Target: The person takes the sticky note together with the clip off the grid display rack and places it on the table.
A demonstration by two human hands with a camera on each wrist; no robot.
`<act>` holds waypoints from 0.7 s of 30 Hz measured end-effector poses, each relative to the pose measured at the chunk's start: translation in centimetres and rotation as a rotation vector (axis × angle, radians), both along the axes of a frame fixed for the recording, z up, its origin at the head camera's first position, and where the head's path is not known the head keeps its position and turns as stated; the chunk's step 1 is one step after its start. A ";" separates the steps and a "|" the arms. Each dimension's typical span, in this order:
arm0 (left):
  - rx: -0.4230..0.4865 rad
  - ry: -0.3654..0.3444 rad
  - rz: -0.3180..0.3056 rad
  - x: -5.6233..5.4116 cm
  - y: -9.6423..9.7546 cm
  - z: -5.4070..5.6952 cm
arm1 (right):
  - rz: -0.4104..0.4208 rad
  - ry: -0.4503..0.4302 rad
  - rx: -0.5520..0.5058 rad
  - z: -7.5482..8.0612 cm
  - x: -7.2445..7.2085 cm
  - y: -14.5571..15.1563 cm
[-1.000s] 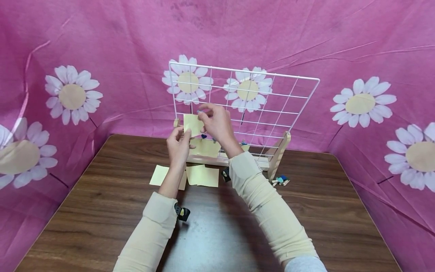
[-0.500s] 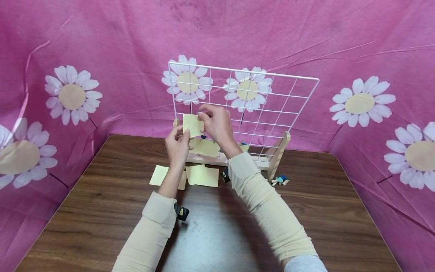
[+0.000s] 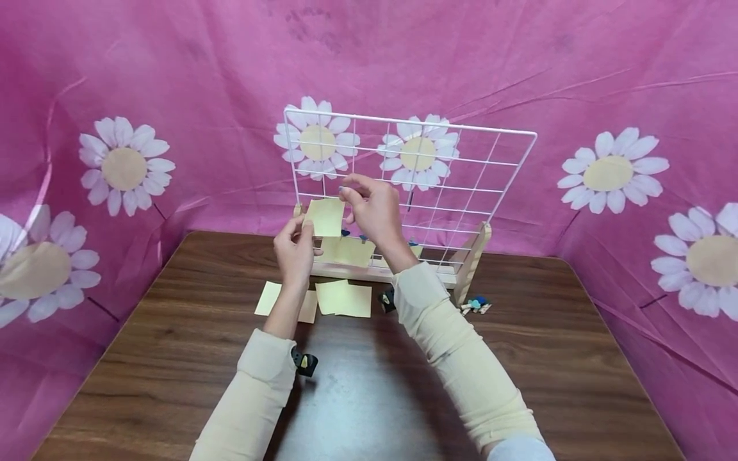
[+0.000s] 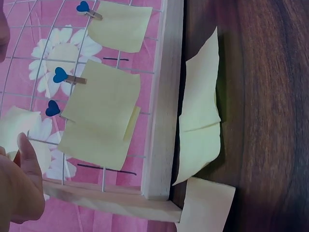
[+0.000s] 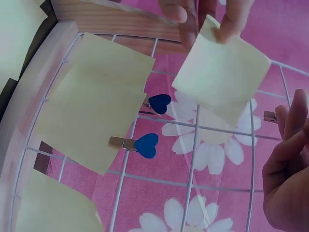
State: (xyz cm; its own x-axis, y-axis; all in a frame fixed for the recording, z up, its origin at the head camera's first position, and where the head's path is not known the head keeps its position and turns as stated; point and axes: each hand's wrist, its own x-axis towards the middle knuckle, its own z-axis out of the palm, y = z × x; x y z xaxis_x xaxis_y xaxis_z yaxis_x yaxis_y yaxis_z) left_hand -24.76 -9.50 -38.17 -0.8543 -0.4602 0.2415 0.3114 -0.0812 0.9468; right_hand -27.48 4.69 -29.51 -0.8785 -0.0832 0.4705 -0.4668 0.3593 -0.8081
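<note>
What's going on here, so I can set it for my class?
A person's left hand holds a square yellow paper note before a white wire grid, while the right hand pinches a small wooden clothespin, not yet on that note. Below, other yellow notes hang from wooden clothespins topped with blue hearts; more notes lie on the brown wood-grain table, with a clothespin pile to the right.

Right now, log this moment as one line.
left hand: pinches yellow note | right hand: pinches clothespin | wire grid: clipped notes | table: loose notes, clothespin pile

dark wood-grain table [image 3: 519, 378], loose yellow notes [image 3: 353, 300], wooden grid stand [image 3: 474, 262], small heap beside it, probably clothespins [image 3: 476, 305]
</note>
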 end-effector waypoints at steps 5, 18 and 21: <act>0.048 -0.009 -0.018 0.3 -0.3 0.2 | 0.008 -0.027 -0.057 -0.5 0.4 1.3; 0.110 -0.016 -0.049 0.6 -0.2 0.3 | -0.007 -0.011 -0.039 -1.3 0.8 4.8; 0.116 -0.006 -0.061 0.7 -0.1 0.3 | -0.008 -0.009 -0.046 -1.4 0.9 5.4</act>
